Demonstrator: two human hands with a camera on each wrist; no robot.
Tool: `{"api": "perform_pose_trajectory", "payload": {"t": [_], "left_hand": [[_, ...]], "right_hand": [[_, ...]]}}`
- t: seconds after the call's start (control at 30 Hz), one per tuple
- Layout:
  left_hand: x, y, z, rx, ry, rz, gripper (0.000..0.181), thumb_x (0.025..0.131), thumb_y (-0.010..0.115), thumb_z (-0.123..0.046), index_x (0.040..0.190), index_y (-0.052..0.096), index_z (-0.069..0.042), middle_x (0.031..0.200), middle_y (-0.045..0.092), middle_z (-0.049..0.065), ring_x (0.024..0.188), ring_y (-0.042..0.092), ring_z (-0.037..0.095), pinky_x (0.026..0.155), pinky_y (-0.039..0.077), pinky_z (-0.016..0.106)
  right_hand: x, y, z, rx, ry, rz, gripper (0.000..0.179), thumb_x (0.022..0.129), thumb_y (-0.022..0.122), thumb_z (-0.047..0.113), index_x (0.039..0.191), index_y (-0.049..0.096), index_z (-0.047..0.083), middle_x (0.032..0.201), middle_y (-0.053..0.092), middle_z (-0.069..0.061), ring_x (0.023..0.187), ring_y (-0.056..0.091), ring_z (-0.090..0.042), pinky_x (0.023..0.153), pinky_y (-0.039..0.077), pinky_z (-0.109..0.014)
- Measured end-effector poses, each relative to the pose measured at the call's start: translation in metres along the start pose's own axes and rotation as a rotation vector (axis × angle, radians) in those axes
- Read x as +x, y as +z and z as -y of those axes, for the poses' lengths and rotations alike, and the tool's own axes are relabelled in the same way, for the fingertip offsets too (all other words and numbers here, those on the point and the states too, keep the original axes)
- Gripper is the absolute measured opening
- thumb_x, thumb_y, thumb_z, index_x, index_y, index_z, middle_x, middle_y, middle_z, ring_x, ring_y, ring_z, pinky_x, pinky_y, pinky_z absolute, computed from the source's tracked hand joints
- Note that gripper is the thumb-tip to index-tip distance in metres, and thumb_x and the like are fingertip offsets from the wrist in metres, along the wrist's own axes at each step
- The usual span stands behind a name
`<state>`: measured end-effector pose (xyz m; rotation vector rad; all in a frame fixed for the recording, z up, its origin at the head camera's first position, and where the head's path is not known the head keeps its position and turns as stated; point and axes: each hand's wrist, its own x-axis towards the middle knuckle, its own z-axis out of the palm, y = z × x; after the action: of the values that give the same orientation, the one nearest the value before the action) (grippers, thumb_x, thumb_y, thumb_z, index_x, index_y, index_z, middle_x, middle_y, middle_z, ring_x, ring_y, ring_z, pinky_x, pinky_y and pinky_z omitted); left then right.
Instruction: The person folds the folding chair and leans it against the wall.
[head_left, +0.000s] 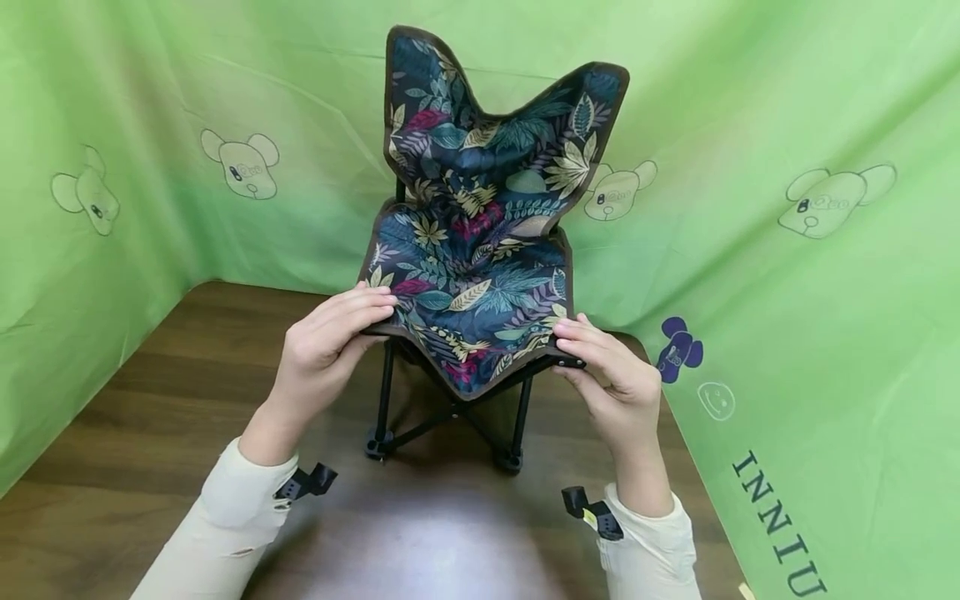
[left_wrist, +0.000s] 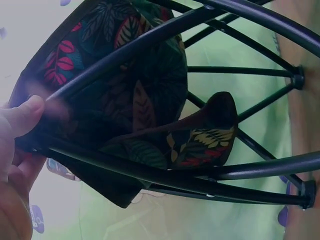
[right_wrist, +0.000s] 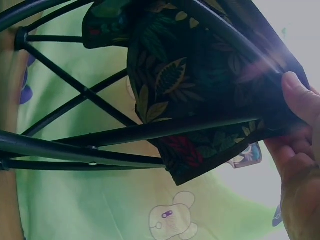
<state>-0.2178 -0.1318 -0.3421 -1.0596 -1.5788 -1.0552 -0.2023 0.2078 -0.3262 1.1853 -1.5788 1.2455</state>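
A small folding chair [head_left: 480,292] with dark blue leaf-patterned fabric and a black tube frame stands unfolded, facing me. My left hand [head_left: 322,333] grips the seat's front left corner, fingers on top and thumb underneath. At the front right corner my right hand [head_left: 611,375] holds the seat the same way. From below, the left wrist view shows the left thumb [left_wrist: 27,112] by the corner where dark tubes [left_wrist: 135,55] meet. In the right wrist view the right thumb [right_wrist: 297,95] presses near the opposite corner, beside the fabric underside [right_wrist: 200,75].
The chair's feet [head_left: 510,460] stand on a brown wood-look surface [head_left: 150,433]. Green cloth [head_left: 787,292] with printed mouse heads hangs behind and on both sides, near the chair back. Black wrist mounts [head_left: 307,482] sit on both sleeves.
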Motion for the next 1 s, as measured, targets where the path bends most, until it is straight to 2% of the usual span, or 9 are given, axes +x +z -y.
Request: {"api": "perform_pose_trajectory", "payload": {"t": [0.27, 0.6, 1.0], "left_hand": [[0.003, 0.006, -0.005, -0.021, 0.001, -0.017, 0.025, 0.099, 0.067, -0.011, 0.112, 0.074, 0.008, 0.118, 0.072, 0.024, 0.118, 0.066, 0.040, 0.108, 0.047, 0.054], [0.019, 0.014, -0.011, -0.028, 0.036, -0.032, 0.023, 0.097, 0.068, -0.010, 0.112, 0.075, 0.007, 0.117, 0.073, 0.023, 0.116, 0.067, 0.040, 0.105, 0.048, 0.056], [0.029, 0.016, -0.012, -0.055, 0.014, -0.028, 0.022, 0.093, 0.072, -0.004, 0.112, 0.075, 0.007, 0.117, 0.073, 0.023, 0.118, 0.067, 0.038, 0.106, 0.048, 0.055]], "right_hand": [[0.003, 0.004, 0.005, 0.001, 0.006, -0.011, 0.022, 0.079, 0.081, -0.011, 0.097, 0.071, -0.021, 0.109, 0.072, -0.032, 0.114, 0.070, -0.035, 0.110, 0.046, -0.052], [0.018, 0.012, 0.012, 0.027, 0.003, -0.033, 0.023, 0.076, 0.080, -0.016, 0.097, 0.072, -0.020, 0.109, 0.072, -0.032, 0.113, 0.070, -0.036, 0.111, 0.045, -0.053], [0.027, 0.017, 0.015, 0.023, 0.030, -0.047, 0.022, 0.077, 0.081, -0.013, 0.096, 0.072, -0.019, 0.108, 0.072, -0.031, 0.112, 0.071, -0.034, 0.110, 0.046, -0.052]]}}
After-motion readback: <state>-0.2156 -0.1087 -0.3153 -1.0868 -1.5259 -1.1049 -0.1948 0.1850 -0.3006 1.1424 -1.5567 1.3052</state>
